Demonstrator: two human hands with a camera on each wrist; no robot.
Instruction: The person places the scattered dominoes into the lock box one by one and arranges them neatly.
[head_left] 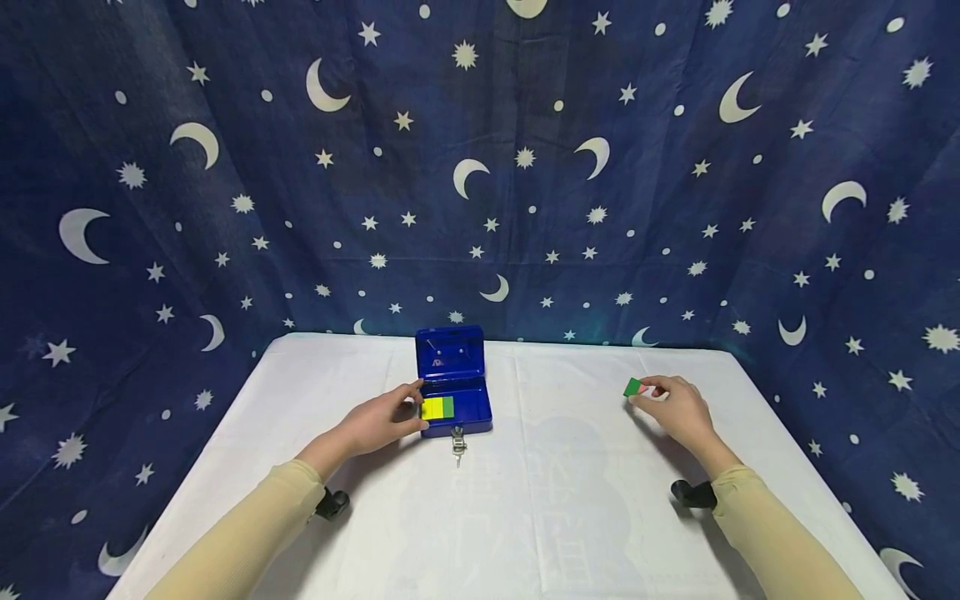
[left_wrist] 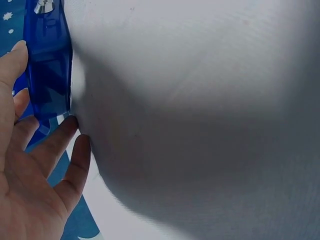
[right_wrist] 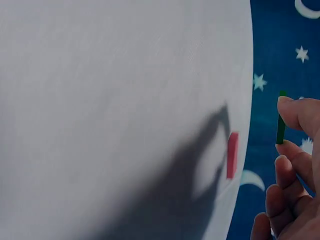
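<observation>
Apparently the work stands about midway: yellow flat rectangular pieces [head_left: 432, 407] and a green flat strip [head_left: 448, 407] lie side by side in the left part of the open blue metal cash box [head_left: 476, 405], which I take as done. The box sits on the white-cloth-covered bench [head_left: 577, 450], its lid [head_left: 450, 354] raised and a silver metal lock with a key [head_left: 458, 442] at the front. Two pieces seem left to put in: a thin green rectangular plate [head_left: 632, 387], held well apart from the box over the bench's right side, and a narrow pinkish-red block [right_wrist: 232, 155] lying on the cloth near it. The right hand [head_left: 678, 412] pinches the plate between thumb and fingertip; the left hand [head_left: 375, 423] grips the box's left end with thumb and forefinger, other fingers reaching alongside. No brand or label is legible; faint character-like marks [head_left: 576, 554] on the cloth cannot be read.
</observation>
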